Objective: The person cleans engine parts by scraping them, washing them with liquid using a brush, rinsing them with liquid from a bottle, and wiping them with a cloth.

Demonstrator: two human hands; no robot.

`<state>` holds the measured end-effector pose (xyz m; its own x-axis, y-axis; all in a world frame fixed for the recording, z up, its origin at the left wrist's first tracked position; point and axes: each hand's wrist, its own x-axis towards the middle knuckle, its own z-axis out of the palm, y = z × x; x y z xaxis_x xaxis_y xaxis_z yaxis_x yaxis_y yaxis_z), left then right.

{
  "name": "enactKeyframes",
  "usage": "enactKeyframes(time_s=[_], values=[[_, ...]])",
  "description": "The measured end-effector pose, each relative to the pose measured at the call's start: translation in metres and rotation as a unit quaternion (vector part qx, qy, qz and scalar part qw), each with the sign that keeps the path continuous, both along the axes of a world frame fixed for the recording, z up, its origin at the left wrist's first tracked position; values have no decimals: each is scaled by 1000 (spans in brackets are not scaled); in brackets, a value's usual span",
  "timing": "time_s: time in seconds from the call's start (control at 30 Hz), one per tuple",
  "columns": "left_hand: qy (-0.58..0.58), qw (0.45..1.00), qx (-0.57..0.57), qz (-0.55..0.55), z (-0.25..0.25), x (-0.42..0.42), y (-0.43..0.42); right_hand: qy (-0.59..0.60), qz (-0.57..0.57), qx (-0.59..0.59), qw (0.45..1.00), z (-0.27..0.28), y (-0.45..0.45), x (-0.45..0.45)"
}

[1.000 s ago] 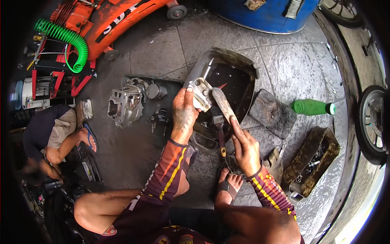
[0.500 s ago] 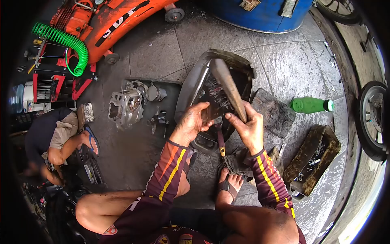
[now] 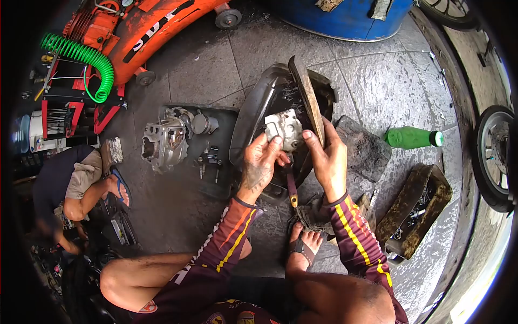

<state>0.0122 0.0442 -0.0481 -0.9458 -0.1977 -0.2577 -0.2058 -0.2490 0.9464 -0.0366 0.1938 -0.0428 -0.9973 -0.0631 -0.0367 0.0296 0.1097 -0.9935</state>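
My left hand [image 3: 258, 168] grips a light grey cast-metal engine part [image 3: 284, 130], thumb on its near edge. A wire brush [image 3: 307, 100] with a worn wooden back is held in my right hand [image 3: 329, 159], standing on edge just right of the part. Its bristles point left. Whether brush and metal touch I cannot tell. Beneath both hands lies a dark plastic basin [image 3: 249, 116]. A paintbrush handle [image 3: 292, 189] sticks out over the basin's near rim, below the engine part.
Left of the basin, a dark tray [image 3: 229, 146] holds an engine cylinder [image 3: 164, 143], a piston [image 3: 205, 123] and small parts. To the right are a dark block [image 3: 364, 148], a green bottle [image 3: 413, 138] and a grimy parts box [image 3: 415, 210]. Another person crouches at far left.
The wire brush has swung more upright and shifted slightly right. My left hand has turned the engine part, so its pale face now shows.
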Motion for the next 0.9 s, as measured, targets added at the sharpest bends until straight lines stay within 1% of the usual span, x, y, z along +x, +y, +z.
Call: enactKeyframes(time_s=[0.03, 0.07, 0.1, 0.17, 0.23, 0.3, 0.37, 0.43, 0.5, 0.57, 0.63, 0.7, 0.73, 0.77, 0.83, 0.9], values=[[-3, 1000, -13, 24, 1, -2, -1, 81, -38, 33, 995, 2, -1, 5], [-17, 999, -44, 21, 2, -3, -4, 7, 30, 85, 996, 10, 7, 10], [-33, 996, -76, 18, 3, -3, -7, -43, 62, 112, 991, 27, 8, 14], [-28, 996, -79, 25, 4, -3, -6, 51, 73, 107, 990, 15, 3, 26], [-23, 996, -81, 32, 5, -3, -9, 67, 78, 111, 989, 1, 6, 35], [-25, 993, -97, 67, 8, -2, -24, 111, 111, 110, 981, -7, 14, 48], [-46, 992, -109, 51, 6, 2, -19, 83, 121, 131, 980, -8, 15, 52], [-36, 992, -118, 8, -3, 9, 1, 90, 93, 103, 986, 2, 8, 34], [-22, 994, -111, -5, -3, 12, 4, 88, 107, 91, 986, 14, 5, 24], [-54, 993, -103, 24, 4, 2, -13, 114, 115, 109, 981, 6, 7, 38], [-31, 992, -111, 46, 9, -2, -25, 117, 118, 102, 981, -2, 6, 53], [-72, 991, -110, 4, 1, 8, -17, 106, 101, 101, 984, 0, 4, 45], [-57, 992, -109, -4, 8, 12, -3, 98, 92, 97, 986, 4, 3, 37], [-53, 996, -72, 11, 6, 14, 5, 90, 83, 93, 988, 9, 3, 30], [-35, 997, -73, 19, 9, 7, -5, 111, 100, 103, 983, 10, 5, 34], [-47, 995, -69, 57, 19, 0, -22, 138, 97, 73, 983, 0, 5, 57]])
